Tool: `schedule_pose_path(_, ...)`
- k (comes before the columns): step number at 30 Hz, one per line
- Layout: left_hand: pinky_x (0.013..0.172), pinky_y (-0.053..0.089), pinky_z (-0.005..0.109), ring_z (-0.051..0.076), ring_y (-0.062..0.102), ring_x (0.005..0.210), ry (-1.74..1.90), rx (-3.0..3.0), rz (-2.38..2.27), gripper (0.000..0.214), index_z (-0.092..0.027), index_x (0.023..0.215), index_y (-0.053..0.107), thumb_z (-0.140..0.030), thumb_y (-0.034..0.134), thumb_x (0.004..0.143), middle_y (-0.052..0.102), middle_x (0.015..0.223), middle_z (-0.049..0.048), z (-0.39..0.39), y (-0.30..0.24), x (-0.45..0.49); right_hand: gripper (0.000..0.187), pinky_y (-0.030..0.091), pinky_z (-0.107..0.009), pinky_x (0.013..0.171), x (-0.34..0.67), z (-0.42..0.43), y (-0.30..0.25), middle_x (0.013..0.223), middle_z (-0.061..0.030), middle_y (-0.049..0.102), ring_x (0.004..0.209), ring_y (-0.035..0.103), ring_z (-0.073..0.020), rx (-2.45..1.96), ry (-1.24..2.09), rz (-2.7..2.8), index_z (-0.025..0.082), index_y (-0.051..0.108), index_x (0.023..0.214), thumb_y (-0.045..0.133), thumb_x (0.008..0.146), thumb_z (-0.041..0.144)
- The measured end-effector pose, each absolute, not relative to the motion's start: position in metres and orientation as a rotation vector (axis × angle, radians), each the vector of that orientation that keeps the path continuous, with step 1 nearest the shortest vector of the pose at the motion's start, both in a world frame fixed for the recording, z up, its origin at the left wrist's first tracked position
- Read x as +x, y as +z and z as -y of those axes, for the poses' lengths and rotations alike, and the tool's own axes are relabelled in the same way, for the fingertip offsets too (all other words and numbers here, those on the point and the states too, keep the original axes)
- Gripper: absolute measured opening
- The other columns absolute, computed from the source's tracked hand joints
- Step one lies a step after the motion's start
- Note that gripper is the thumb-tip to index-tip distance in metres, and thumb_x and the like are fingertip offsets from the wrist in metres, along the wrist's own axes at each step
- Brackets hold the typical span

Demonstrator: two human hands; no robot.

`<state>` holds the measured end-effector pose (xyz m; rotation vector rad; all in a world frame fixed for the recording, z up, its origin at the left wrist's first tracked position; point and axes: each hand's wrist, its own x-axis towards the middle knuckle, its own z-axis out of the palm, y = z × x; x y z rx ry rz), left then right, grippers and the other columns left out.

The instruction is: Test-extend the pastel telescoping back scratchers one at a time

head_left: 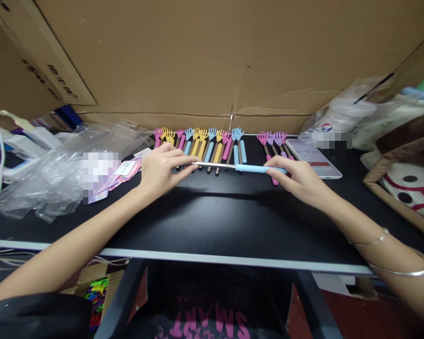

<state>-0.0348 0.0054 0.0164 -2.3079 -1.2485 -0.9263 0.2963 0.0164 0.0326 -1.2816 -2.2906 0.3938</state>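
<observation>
A tall wall of brown cardboard [198, 61] stands behind a black table [212, 230]. The table has a pale edge at the front.

A long thin stick [240, 167] is up above the table, lying flat from side to side between the two hands. It has a shiny metal part and a light blue handle. The left hand [160, 169] pinches the metal end, with its thumb and fingers nearly together. The right hand [295, 178] has its fingers and thumb closed on the blue end.

Just behind the stick is a row of little back scratchers [218, 153] with yellow, pink and blue hands. A few pink and purple scratchers [263, 139] lie beyond the right hand, next to a white phone [321, 165].

To the left are colourful cards [125, 168] and a heap of clear plastic bags [56, 181]. To the right are a white cup [349, 113] and a brown bag [371, 162]. Below the table, on the left, a box [113, 287] holds bright little bits.
</observation>
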Motion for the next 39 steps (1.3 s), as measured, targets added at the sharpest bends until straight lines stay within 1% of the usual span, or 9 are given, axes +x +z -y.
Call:
schedule_pose_path(6,0.065,0.043,0.032,0.02,0.055,0.076,-0.92,-2.276,1.22,0.029,-0.029,0.099,0.077,-0.043,0.052,0.094,0.073,0.076,0.0031,-0.003,0.017,-0.033,0.035,0.032,-0.025,0.05,0.295,-0.016,0.032,0.055,0.0036,0.05,0.046,0.043,-0.0103,-1.241,0.598,2.32,0.021,0.058,0.081,0.041,0.094,0.048)
schedule_pose_path(9,0.067,0.043,0.032,0.02,0.054,0.076,-0.901,-2.292,1.231,0.031,-0.027,0.099,0.077,-0.044,0.051,0.094,0.073,0.079,0.0036,-0.004,0.016,-0.033,0.034,0.033,-0.025,0.05,0.293,-0.016,0.031,0.052,0.0046,0.049,0.044,0.042,-0.0103,-1.241,0.586,2.322,0.021,0.057,0.081,0.041,0.094,0.048)
schedule_pose_path(13,0.07,0.043,0.032,0.022,0.054,0.084,-0.853,-2.355,1.274,0.03,-0.025,0.098,0.075,-0.043,0.05,0.095,0.073,0.084,0.004,-0.007,0.016,-0.034,0.029,0.034,-0.026,0.052,0.291,-0.016,0.03,0.048,0.0059,0.046,0.044,0.042,-0.0114,-1.239,0.536,2.334,0.022,0.056,0.082,0.043,0.093,0.046)
schedule_pose_path(17,0.072,0.043,0.033,0.023,0.054,0.088,-0.803,-2.416,1.336,0.028,-0.024,0.096,0.073,-0.042,0.052,0.093,0.072,0.088,0.0043,-0.01,0.018,-0.036,0.03,0.033,-0.026,0.053,0.291,-0.016,0.029,0.048,0.0053,0.048,0.045,0.044,-0.012,-1.225,0.553,2.348,0.022,0.057,0.084,0.042,0.093,0.046)
schedule_pose_path(20,0.073,0.042,0.034,0.023,0.055,0.089,-0.721,-2.436,1.378,0.029,-0.024,0.096,0.072,-0.045,0.053,0.092,0.072,0.091,0.0045,-0.013,0.019,-0.038,0.032,0.033,-0.026,0.052,0.293,-0.016,0.032,0.05,0.0042,0.05,0.045,0.044,-0.0118,-1.237,0.534,2.339,0.022,0.056,0.082,0.041,0.093,0.047)
schedule_pose_path(23,0.07,0.041,0.033,0.024,0.057,0.088,-0.64,-2.431,1.405,0.034,-0.022,0.093,0.071,-0.048,0.05,0.092,0.071,0.09,0.0056,-0.014,0.02,-0.041,0.032,0.033,-0.026,0.051,0.295,-0.015,0.039,0.051,0.0033,0.051,0.045,0.044,-0.0116,-1.284,0.505,2.307,0.022,0.056,0.078,0.042,0.093,0.047)
schedule_pose_path(26,0.065,0.04,0.03,0.023,0.06,0.087,-0.614,-2.446,1.423,0.034,-0.021,0.092,0.07,-0.047,0.048,0.092,0.07,0.088,0.0059,-0.015,0.021,-0.043,0.03,0.032,-0.026,0.051,0.295,-0.013,0.045,0.047,0.0037,0.049,0.043,0.044,-0.0118,-1.299,0.493,2.282,0.022,0.055,0.076,0.044,0.092,0.045)
schedule_pose_path(31,0.059,0.037,0.025,0.018,0.065,0.079,-0.674,-2.51,1.434,0.03,-0.023,0.092,0.07,-0.046,0.051,0.092,0.073,0.091,0.0019,-0.013,0.021,-0.045,0.028,0.032,-0.026,0.051,0.295,-0.012,0.046,0.046,0.0042,0.048,0.043,0.043,-0.0113,-1.317,0.482,2.268,0.022,0.056,0.078,0.046,0.091,0.044)
schedule_pose_path(39,0.058,0.036,0.023,0.015,0.064,0.072,-0.741,-2.495,1.3,0.034,-0.021,0.092,0.071,-0.047,0.048,0.094,0.071,0.087,0.0023,-0.014,0.019,-0.05,0.031,0.033,-0.024,0.05,0.297,-0.018,0.035,0.059,0.0019,0.055,0.046,0.044,-0.0097,-1.223,0.421,2.317,0.021,0.053,0.074,0.043,0.092,0.044)
